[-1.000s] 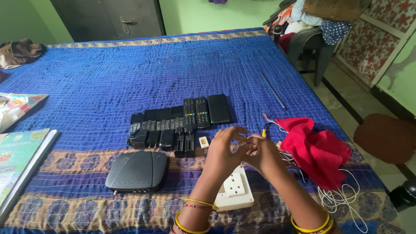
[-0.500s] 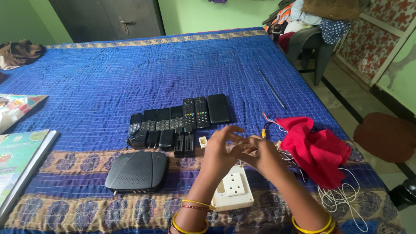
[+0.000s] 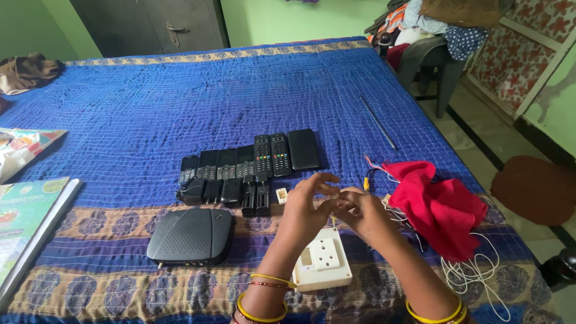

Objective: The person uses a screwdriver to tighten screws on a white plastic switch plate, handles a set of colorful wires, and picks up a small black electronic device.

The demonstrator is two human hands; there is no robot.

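My left hand point(image 3: 305, 211) and my right hand point(image 3: 362, 214) meet fingertip to fingertip above a white socket board point(image 3: 324, 261) on the blue bedspread point(image 3: 173, 111). They pinch something small and pale between them; I cannot make out what it is. Both wrists wear yellow and red bangles. Just left of my hands lies a row of several black remotes and phones point(image 3: 249, 167), and a small white piece point(image 3: 282, 195) sits beside them. A red cloth point(image 3: 438, 207) lies right of my right hand, with a tangle of white wire point(image 3: 474, 274) under it.
A black router box point(image 3: 191, 235) rests at the near edge, left of the socket board. Books point(image 3: 6, 234) lie at the far left. A thin metal rod point(image 3: 377, 122) lies on the bed's right side. A chair piled with clothes point(image 3: 436, 26) stands beyond the bed.
My hands have stayed together over the socket board, with the fingers shifting slightly around the small item. Nothing else on the bed has moved.
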